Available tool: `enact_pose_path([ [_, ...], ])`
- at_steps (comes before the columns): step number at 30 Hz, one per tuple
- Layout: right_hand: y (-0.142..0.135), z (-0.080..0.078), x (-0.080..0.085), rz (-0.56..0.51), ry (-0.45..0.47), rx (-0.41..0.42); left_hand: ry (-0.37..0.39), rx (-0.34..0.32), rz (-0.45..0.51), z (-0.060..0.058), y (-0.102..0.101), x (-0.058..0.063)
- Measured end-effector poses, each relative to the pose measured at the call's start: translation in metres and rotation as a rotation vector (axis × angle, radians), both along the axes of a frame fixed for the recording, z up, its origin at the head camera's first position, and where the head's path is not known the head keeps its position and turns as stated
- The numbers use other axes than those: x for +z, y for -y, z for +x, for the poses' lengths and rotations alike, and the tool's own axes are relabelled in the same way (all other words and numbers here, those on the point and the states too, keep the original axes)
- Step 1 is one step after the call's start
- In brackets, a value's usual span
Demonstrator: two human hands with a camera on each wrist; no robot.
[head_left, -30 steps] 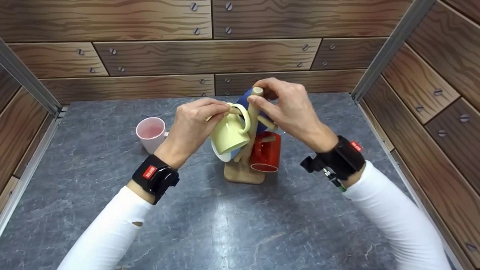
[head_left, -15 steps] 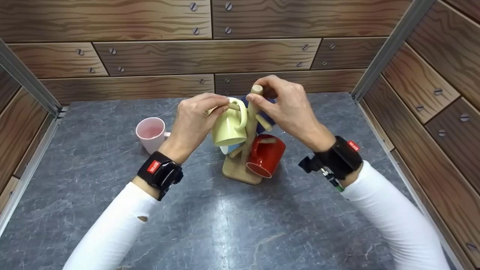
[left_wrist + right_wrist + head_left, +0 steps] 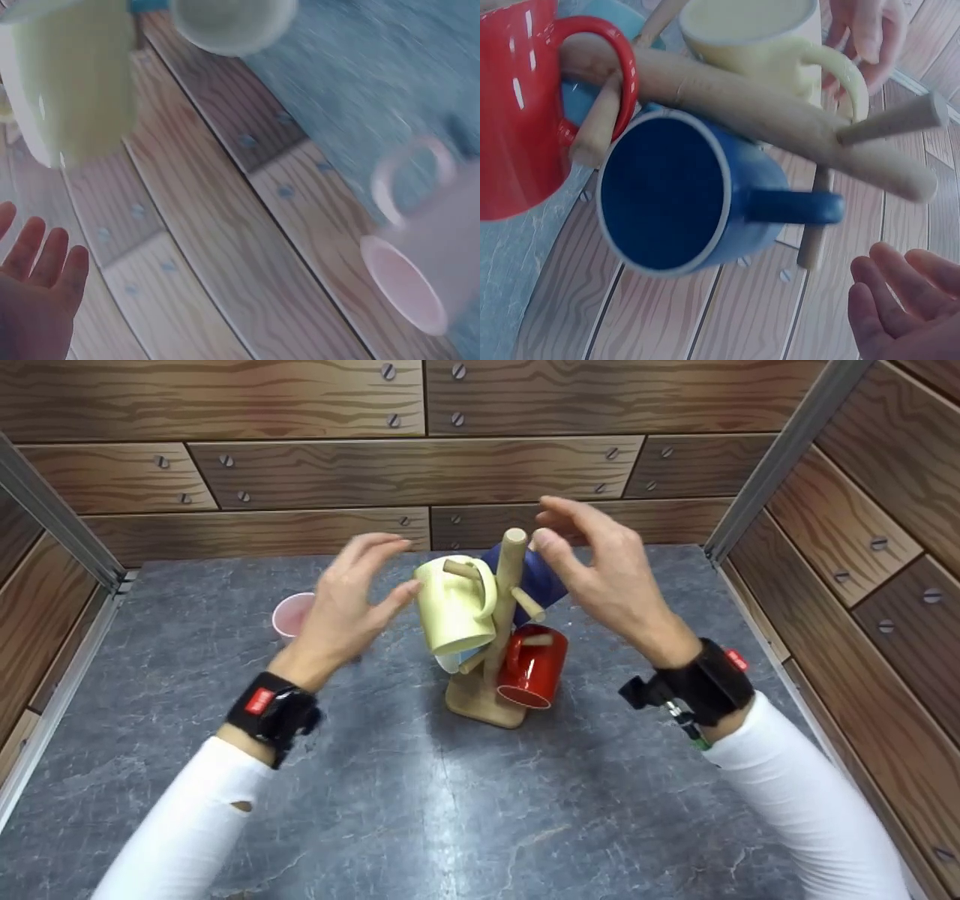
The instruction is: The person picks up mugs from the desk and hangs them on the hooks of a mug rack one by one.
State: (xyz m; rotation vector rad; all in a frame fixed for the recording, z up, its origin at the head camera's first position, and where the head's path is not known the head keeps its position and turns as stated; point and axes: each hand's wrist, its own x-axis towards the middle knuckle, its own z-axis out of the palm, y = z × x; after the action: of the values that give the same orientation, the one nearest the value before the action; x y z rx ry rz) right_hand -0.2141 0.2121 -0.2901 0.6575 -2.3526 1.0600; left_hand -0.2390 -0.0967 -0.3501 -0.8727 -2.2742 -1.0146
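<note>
A pale yellow mug (image 3: 450,619) hangs by its handle on an upper peg of the wooden mug tree (image 3: 513,562). Just left of it is my left hand (image 3: 337,604), fingers spread and holding nothing. My right hand (image 3: 611,574), also holding nothing, is right of the post top with fingers loosely bent; the right wrist view shows a gap between its fingers (image 3: 889,292) and the post. A blue mug (image 3: 682,195) hangs at the back, its handle round a peg. Lower down, a red mug (image 3: 541,671) hangs in front, and a light blue one (image 3: 448,662) is mostly hidden behind the yellow.
A pink mug (image 3: 289,615) stands upright on the grey marbled tabletop (image 3: 375,810), partly hidden by my left hand; its handle shows in the left wrist view. Wood-patterned panels (image 3: 300,472) enclose the back and sides. One upper peg (image 3: 529,604) points forward with nothing on it.
My left hand has let go of the yellow mug and moved left. My right hand has released the post top and drawn right. The red mug swung on its peg.
</note>
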Motion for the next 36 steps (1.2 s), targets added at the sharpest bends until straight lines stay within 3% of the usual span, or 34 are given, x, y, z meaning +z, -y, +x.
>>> enact_pose_path([
  [9, -0.034, 0.003, -0.008, -0.046, 0.064, -0.089, 0.276, 0.151, -0.171, -0.006, 0.07, -0.021],
  [19, -0.066, 0.022, -0.044, 0.014, 0.267, -0.128, 0.437, 0.221, -0.34, -0.012, 0.131, -0.048],
  [28, -0.084, 0.033, -0.08, 0.044, 0.322, -0.139, 0.554, 0.198, -0.451, -0.025, 0.14, -0.059],
  [36, -0.093, 0.04, -0.092, 0.05, 0.337, -0.151, 0.617, 0.192, -0.584, -0.045, 0.132, -0.061],
])
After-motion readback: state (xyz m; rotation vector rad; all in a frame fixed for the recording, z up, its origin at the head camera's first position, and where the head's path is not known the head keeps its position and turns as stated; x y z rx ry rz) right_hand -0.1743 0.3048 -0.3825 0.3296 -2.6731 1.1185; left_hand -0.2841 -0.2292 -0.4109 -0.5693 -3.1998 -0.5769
